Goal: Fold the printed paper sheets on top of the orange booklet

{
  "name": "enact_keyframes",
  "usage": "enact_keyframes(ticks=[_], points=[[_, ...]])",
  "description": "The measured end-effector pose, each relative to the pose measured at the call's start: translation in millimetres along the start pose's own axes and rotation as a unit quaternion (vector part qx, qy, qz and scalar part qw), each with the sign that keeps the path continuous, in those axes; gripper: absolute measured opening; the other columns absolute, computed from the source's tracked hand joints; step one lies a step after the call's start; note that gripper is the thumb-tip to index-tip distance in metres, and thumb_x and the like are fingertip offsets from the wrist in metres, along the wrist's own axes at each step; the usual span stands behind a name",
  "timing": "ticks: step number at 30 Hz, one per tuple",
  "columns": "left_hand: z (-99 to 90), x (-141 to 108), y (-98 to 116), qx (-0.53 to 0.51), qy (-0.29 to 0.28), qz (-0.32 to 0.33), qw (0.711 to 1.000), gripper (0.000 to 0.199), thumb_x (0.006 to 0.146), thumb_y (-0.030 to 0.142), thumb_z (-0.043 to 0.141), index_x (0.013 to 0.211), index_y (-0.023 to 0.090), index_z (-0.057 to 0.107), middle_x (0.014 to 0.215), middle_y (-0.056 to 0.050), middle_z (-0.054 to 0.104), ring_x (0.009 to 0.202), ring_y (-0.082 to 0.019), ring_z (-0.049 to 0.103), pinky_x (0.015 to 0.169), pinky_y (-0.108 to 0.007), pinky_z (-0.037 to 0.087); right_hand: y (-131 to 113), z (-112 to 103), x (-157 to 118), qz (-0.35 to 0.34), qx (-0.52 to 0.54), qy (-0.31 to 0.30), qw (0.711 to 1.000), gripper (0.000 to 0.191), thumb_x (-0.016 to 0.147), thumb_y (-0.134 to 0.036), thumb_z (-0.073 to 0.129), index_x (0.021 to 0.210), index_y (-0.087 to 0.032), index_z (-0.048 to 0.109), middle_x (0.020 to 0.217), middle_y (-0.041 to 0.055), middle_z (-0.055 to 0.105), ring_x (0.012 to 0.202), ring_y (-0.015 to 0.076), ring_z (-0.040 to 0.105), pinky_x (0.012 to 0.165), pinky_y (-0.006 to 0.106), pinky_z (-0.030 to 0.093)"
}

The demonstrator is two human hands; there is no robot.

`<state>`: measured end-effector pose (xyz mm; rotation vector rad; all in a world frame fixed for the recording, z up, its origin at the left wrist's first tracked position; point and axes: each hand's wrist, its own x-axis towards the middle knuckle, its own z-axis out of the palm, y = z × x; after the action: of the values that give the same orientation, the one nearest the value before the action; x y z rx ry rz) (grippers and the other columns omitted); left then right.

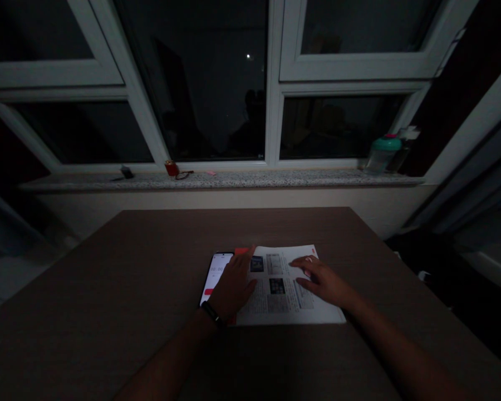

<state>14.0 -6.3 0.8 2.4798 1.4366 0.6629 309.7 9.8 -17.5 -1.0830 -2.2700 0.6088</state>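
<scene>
A printed sheet of text and small pictures (290,289) lies on the brown table (108,295), with a red-orange edge (242,251) showing beneath its far side. My left hand (234,287) rests on the sheet's left part, fingers spread, and its wrist wears a black band (212,313). It also lies beside a smartphone (215,275) with a lit screen, whose lower part it partly hides. My right hand (323,281) lies on the sheet's right part, fingertips on the printed page. Neither hand grips anything.
Past the table's far edge stands a granite windowsill (234,180). It holds a bottle with a teal lid (382,154), a small red object (171,168) and a dark object (127,172). Dark window panes (209,83) rise behind it.
</scene>
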Motion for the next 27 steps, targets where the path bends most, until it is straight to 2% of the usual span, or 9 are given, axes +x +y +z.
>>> enact_keyframes(ticks=[8,16,23,27], points=[[2.8,-0.4,-1.1,0.002,-0.040,0.013,0.999,0.070,0.086,0.019,0.056,0.148,0.022,0.024,0.147,-0.009,0.041,0.134,-0.026,0.039,0.113,-0.046,0.031,4.5,3.0,-0.9,-0.003,-0.001,0.001,1.000,0.037,0.091,-0.027,0.056,0.128,-0.025,0.054,0.117,0.0087,0.060,0.088,0.0198,0.056,0.084,0.038,0.049],[6.5,-3.3,-4.7,0.010,-0.053,0.075,0.996,0.058,0.084,0.017,0.061,0.138,0.026,0.041,0.151,-0.008,0.035,0.137,-0.028,0.034,0.112,-0.049,0.033,5.1,3.1,-0.4,-0.008,-0.003,0.000,1.000,0.037,0.091,-0.026,0.057,0.128,-0.024,0.055,0.118,0.0096,0.059,0.094,0.0202,0.056,0.084,0.036,0.049],[6.4,-4.5,-4.3,0.004,-0.061,0.086,0.994,0.058,0.085,0.017,0.061,0.139,0.027,0.040,0.154,-0.008,0.030,0.139,-0.028,0.031,0.111,-0.050,0.035,-4.2,3.0,0.2,-0.013,0.009,-0.004,1.000,0.036,0.091,-0.024,0.057,0.127,-0.024,0.055,0.117,0.0102,0.059,0.093,0.0201,0.056,0.084,0.037,0.051],[6.2,-5.7,-4.4,0.009,-0.070,0.112,0.991,0.058,0.087,0.020,0.061,0.140,0.027,0.039,0.151,-0.007,0.036,0.140,-0.027,0.031,0.112,-0.050,0.034,-9.5,4.6,0.5,-0.027,0.027,-0.005,0.999,0.037,0.092,-0.023,0.056,0.128,-0.025,0.055,0.122,0.0105,0.057,0.109,0.0223,0.055,0.088,0.038,0.052]])
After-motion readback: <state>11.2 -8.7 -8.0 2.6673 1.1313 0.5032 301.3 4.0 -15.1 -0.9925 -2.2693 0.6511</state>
